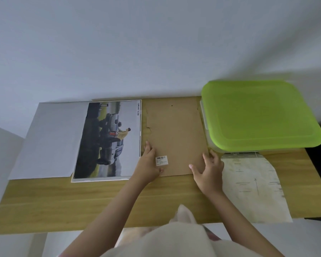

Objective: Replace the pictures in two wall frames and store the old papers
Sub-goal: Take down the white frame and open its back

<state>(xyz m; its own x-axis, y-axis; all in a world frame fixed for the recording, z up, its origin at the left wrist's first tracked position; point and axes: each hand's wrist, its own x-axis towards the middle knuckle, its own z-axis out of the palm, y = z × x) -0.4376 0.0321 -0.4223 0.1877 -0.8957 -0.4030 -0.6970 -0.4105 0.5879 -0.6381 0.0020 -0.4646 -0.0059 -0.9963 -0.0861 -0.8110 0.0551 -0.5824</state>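
A brown cardboard backing board with a small barcode label lies flat in the middle of the wooden table. My left hand rests on its near left corner, fingers spread over the edge. My right hand touches its near right corner, fingers apart. To the left lies a car picture marked "SMART CAB", on a white frame. A blank white sheet lies further left, partly under the picture.
A clear storage box with a green lid stands at the back right, against the board's right edge. A pale printed paper lies in front of it and hangs over the table's near edge. A white wall is behind.
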